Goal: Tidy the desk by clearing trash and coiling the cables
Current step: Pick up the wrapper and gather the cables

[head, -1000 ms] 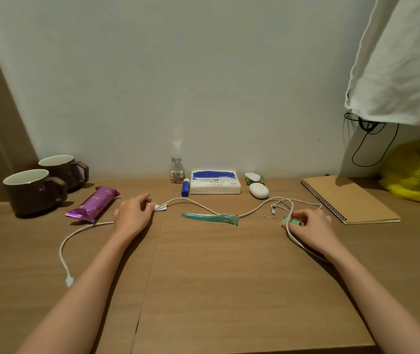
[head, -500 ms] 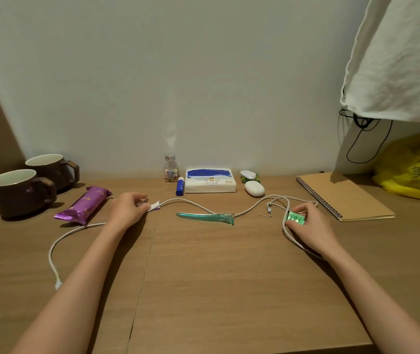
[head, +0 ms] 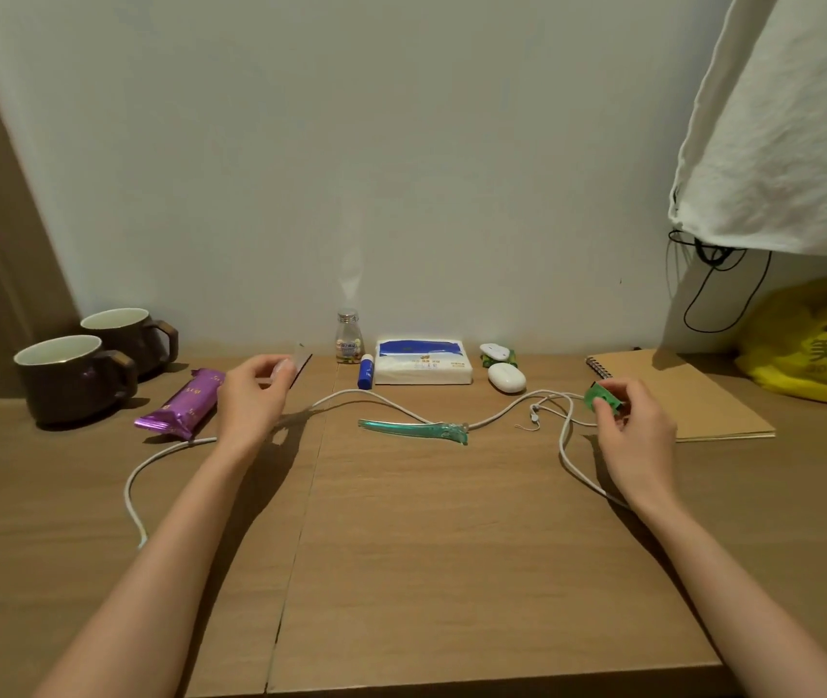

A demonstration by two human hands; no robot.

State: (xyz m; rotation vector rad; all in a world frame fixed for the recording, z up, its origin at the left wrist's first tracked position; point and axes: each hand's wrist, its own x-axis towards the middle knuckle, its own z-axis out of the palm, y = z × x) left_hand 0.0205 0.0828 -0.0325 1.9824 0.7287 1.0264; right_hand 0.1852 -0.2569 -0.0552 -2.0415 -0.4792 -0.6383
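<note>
A white cable [head: 391, 401] snakes across the wooden desk [head: 451, 546] from front left to right. My left hand [head: 252, 398] is raised above it and pinches a small clear wrapper scrap [head: 299, 362]. My right hand [head: 635, 435] pinches a small green wrapper [head: 600, 395], lifted just off the desk beside the cable's right loop. A purple snack wrapper [head: 184, 403] lies left of my left hand. A teal clip-like strip [head: 414, 429] lies on the cable at the middle. A thin white earphone wire [head: 534, 415] is tangled near the right loop.
Two brown mugs [head: 76, 375] stand at the back left. Along the wall are a small bottle [head: 348, 337], a blue stick [head: 366, 372], a tissue pack [head: 421, 362] and white cases [head: 506, 377]. A tan notebook [head: 693, 395] and yellow bag [head: 819, 345] sit right.
Both hands have lifted off the desk. The left one raised the clear scrap up from the cable, and the right one raised the green wrapper.
</note>
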